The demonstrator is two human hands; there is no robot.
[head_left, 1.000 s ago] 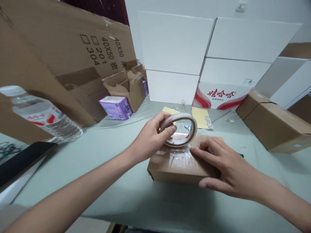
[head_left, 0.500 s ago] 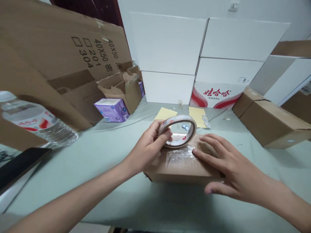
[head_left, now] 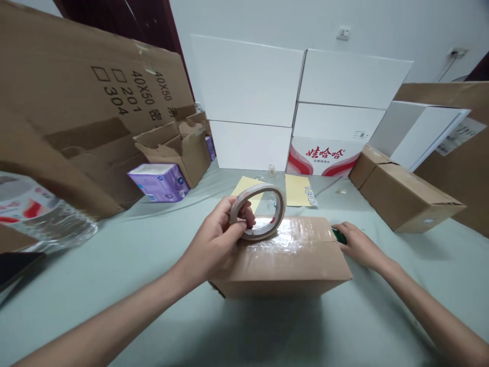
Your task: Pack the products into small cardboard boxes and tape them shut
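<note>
My left hand (head_left: 214, 239) is shut on a roll of clear packing tape (head_left: 281, 211), gripping the ring upright with its lower edge close to the box top. The brown cardboard box (head_left: 282, 270) lies under the roll, its top seam covered with shiny tape. My right hand (head_left: 357, 244) is past the box's far right corner, fingers bunched at a small green object (head_left: 339, 235). That object is partly hidden, so I cannot tell what it is.
Pale green cloth covers the table (head_left: 114, 244). Behind lie yellow paper sheets (head_left: 300, 191) before stacked white cartons (head_left: 248, 81). A brown carton (head_left: 405, 191) stands right; a torn box (head_left: 175, 150), purple pack (head_left: 158, 182) and plastic water bottle (head_left: 46, 216) stand left.
My right hand has left the box top and moved right to the green object. The tape roll has shifted slightly left, and the whole view has swung left.
</note>
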